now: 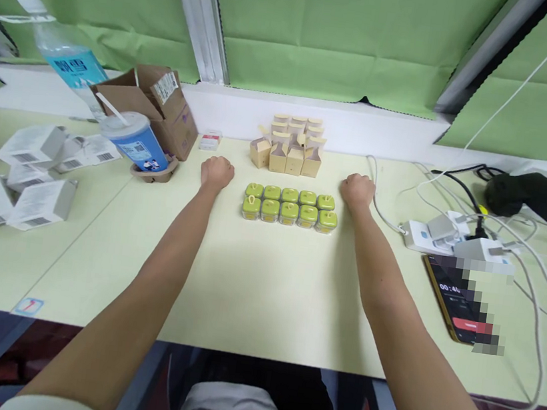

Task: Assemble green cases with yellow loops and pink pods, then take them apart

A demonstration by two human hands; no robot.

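Observation:
My left hand (pixel 216 172) rests as a closed fist on the pale table (pixel 253 283), just left of two rows of small green-lidded jars (pixel 290 206). My right hand (pixel 357 191) is also a closed fist on the table, just right of the jars. Neither fist shows anything held. Behind the jars stands a cluster of small open tan cardboard boxes (pixel 291 145), several of them, near the white ledge.
At the left are a blue lidded cup (pixel 137 140) in a holder, a brown carton (pixel 152 103), a water bottle (pixel 68 60) and scattered white packets (pixel 29 183). At the right lie a phone (pixel 460 298), white chargers (pixel 444 234), cables and a black bag (pixel 537 196).

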